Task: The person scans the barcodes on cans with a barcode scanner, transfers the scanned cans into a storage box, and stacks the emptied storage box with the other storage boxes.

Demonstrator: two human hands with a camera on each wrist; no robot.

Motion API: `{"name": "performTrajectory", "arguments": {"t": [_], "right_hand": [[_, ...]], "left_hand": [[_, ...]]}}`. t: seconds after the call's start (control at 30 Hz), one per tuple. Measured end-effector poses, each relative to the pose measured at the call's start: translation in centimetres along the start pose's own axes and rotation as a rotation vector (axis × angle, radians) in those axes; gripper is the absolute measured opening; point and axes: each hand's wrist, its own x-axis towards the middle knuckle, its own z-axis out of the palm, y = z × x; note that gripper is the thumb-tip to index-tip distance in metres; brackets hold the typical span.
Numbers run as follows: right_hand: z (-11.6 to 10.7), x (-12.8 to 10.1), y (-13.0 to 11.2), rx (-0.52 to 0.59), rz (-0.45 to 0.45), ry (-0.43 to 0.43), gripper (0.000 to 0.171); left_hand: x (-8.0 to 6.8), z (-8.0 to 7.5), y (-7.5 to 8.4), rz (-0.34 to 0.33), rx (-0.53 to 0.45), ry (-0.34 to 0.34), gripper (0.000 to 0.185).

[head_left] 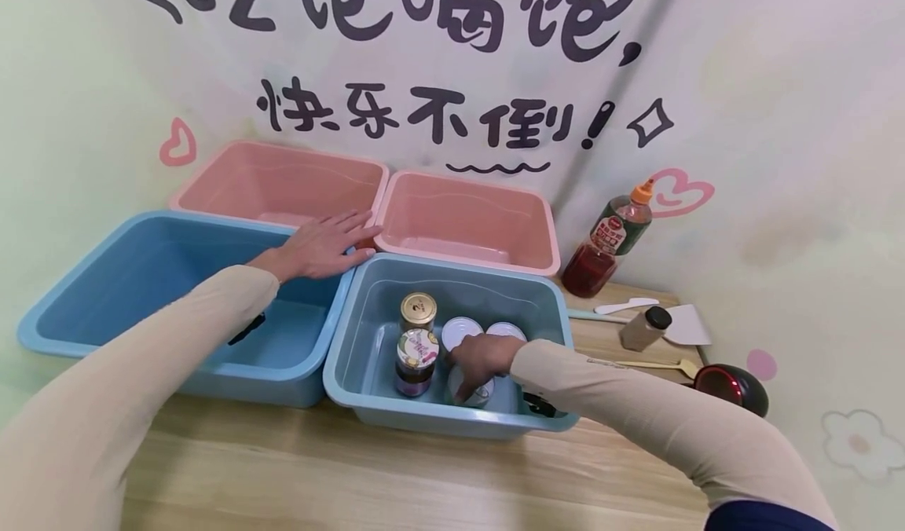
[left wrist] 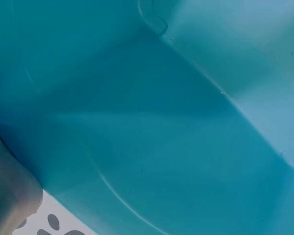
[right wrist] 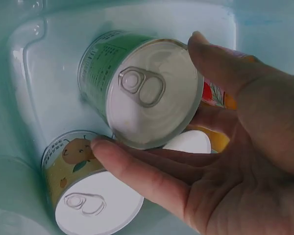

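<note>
My right hand [head_left: 481,362] reaches into the right blue bin [head_left: 452,425]. In the right wrist view, its thumb and fingers span the rim of a green-labelled pull-tab can [right wrist: 154,95]. A can with an orange fruit label [right wrist: 78,156] stands beside it, and a third white-lidded can [right wrist: 188,142] is partly hidden by my fingers. Two jars, one gold-lidded [head_left: 419,311], one with a patterned lid [head_left: 417,350], stand left of the cans. My left hand [head_left: 318,247] lies with extended fingers over the rims where the bins meet.
The left blue bin [head_left: 170,280] and two pink bins, left [head_left: 283,177] and right [head_left: 467,209], surround the work. On the right are a sauce bottle [head_left: 611,240], a black-capped jar [head_left: 645,329], a spatula [head_left: 686,325] and a black round object [head_left: 731,390]. A printed cloth backdrop hangs behind.
</note>
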Motion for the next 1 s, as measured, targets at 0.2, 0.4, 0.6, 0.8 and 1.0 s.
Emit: {"name": "performTrajectory", "arguments": {"t": [0.2, 0.4, 0.6, 0.8, 1.0], "right_hand": [[0.3, 0.6, -0.5, -0.019, 0.022, -0.017, 0.054], [0.8, 1.2, -0.4, 0.004, 0.076, -0.025, 0.057], [0.9, 1.4, -0.4, 0.053, 0.117, -0.024, 0.054], [0.5, 0.8, 0.0, 0.074, 0.123, -0.021, 0.057], [-0.9, -1.1, 1.4, 0.080, 0.094, -0.016, 0.060]], "left_hand": [[-0.2, -0.2, -0.1, -0.003, 0.001, 0.006, 0.063], [-0.1, -0.1, -0.1, -0.001, -0.005, 0.004, 0.063], [-0.1, -0.1, 0.0, -0.002, -0.012, 0.002, 0.063], [-0.2, -0.1, -0.1, -0.007, -0.009, 0.011, 0.063], [-0.1, 0.1, -0.1, -0.007, -0.020, 0.021, 0.063]]}}
